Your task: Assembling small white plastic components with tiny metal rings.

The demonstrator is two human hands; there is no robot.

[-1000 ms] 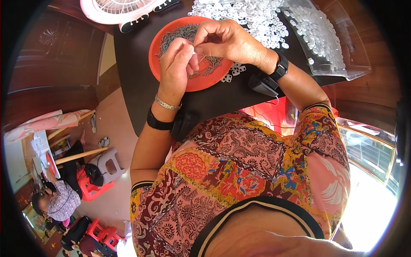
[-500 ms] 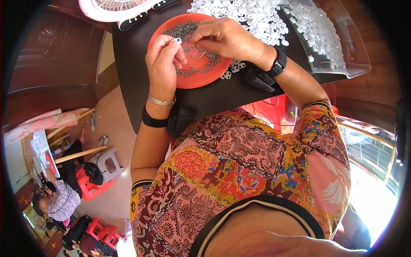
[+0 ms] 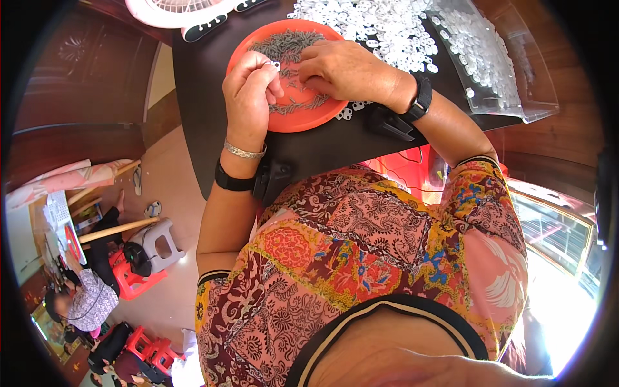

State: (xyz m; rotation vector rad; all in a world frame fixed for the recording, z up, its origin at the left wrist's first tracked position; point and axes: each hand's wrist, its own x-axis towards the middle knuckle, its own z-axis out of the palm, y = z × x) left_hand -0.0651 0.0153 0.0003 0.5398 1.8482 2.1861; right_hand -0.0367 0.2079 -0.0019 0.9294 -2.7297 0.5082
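Observation:
My left hand (image 3: 248,97) pinches a small white plastic piece with holes (image 3: 275,65) between thumb and forefinger, above the left part of a round red plate (image 3: 303,122). Grey screws (image 3: 284,45) lie scattered in the plate, thickest at its far side. My right hand (image 3: 351,71) reaches over the plate's right side, its fingers curled down close to the screws. Its fingertips are bunched together, and whatever they hold is hidden. Several more white pieces (image 3: 347,113) lie beside the plate, partly under my right wrist.
Beyond my right hand spreads a heap of white pieces (image 3: 387,29) on the black table (image 3: 322,149). A clear plastic tray (image 3: 538,111) with more pieces stands at the right. A pink-and-white fan (image 3: 174,22) sits at the far left. Stools (image 3: 164,248) and a seated person (image 3: 93,300) are at left.
My right hand has come down lower over the plate, fingers now curled towards the screws. My left hand still holds the white piece, a little farther right in view.

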